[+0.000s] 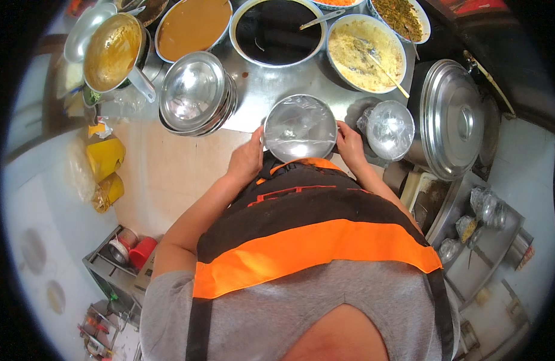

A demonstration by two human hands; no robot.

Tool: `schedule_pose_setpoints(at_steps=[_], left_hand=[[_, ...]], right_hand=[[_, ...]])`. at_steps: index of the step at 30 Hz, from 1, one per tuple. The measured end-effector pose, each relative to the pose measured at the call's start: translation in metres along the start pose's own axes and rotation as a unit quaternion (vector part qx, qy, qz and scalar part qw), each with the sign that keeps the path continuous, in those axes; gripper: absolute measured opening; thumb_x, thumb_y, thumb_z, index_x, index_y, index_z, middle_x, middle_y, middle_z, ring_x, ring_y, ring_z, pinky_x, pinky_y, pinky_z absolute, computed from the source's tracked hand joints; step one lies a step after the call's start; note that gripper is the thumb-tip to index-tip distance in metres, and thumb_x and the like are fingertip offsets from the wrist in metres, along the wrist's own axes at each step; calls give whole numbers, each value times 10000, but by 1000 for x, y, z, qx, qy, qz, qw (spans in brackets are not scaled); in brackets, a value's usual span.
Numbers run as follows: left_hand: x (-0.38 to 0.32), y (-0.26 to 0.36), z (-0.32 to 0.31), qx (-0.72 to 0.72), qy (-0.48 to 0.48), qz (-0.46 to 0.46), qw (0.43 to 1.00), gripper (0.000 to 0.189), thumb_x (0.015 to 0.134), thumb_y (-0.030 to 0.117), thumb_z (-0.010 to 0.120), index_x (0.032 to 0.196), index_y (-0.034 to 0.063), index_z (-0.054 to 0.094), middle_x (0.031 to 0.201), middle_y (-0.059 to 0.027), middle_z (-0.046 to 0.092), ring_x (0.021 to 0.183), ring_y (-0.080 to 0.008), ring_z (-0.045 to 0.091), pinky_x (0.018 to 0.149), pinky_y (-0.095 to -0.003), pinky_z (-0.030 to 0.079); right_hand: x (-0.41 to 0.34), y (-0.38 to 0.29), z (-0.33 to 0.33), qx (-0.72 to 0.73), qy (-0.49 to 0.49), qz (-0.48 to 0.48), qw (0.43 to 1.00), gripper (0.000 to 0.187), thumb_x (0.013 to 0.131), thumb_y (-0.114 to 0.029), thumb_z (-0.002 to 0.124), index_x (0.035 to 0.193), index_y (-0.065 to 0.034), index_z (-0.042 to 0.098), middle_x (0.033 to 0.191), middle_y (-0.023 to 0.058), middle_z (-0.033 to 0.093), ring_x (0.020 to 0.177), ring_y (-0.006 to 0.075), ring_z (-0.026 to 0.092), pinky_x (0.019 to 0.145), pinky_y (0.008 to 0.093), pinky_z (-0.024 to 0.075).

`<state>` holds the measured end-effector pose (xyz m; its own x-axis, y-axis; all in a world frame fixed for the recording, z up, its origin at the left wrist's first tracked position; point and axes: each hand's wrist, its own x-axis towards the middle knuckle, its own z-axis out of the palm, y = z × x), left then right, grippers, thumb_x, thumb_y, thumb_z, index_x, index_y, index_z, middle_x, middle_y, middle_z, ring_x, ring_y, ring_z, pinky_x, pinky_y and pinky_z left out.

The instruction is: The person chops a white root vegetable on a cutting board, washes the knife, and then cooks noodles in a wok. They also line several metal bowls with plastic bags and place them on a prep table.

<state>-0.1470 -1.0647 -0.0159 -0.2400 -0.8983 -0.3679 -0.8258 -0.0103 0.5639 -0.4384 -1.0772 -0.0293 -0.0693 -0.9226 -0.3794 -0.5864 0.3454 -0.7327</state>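
Observation:
A round metal bowl covered with clear plastic sits at the near edge of the steel counter, right before my apron. My left hand grips its left rim, and my right hand grips its right rim. Just right of my right hand is a smaller bowl with crumpled clear plastic. To the left stands a stack of round metal bowls or plates.
Along the back are a basin of brown sauce, a basin of dark liquid with a ladle, and a bowl of yellowish crumbly food with a spoon. A used pan lies left; a large lidded pot stands right.

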Motion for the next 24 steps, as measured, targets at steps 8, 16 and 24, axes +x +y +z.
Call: schedule_pose_setpoints(at_steps=[8, 16, 24], left_hand=[[20, -21, 31, -533, -7, -139, 834, 279, 944, 248, 443, 1154, 85, 527, 1025, -17, 575, 800, -105, 539, 687, -282, 466], [89, 21, -11, -613, 34, -173, 770, 223, 925, 297, 500, 962, 89, 573, 846, -1, 600, 704, -88, 544, 619, -246, 440], [55, 5, 7, -535, -14, -264, 803, 93, 920, 182, 492, 884, 98, 506, 743, -14, 545, 656, -116, 536, 566, -320, 508]], right_hand=[[-11, 16, 10, 346, -97, 172, 917, 232, 933, -171, 452, 1086, -39, 566, 823, 27, 609, 657, 123, 584, 562, 223, 475], [-23, -7, -10, 487, -211, 262, 806, 249, 890, -184, 517, 1102, -55, 537, 892, 48, 599, 809, 163, 594, 711, 302, 491], [-25, 5, 12, 382, -174, 284, 862, 61, 854, -94, 549, 881, -40, 556, 761, 51, 605, 645, 133, 596, 579, 238, 479]])
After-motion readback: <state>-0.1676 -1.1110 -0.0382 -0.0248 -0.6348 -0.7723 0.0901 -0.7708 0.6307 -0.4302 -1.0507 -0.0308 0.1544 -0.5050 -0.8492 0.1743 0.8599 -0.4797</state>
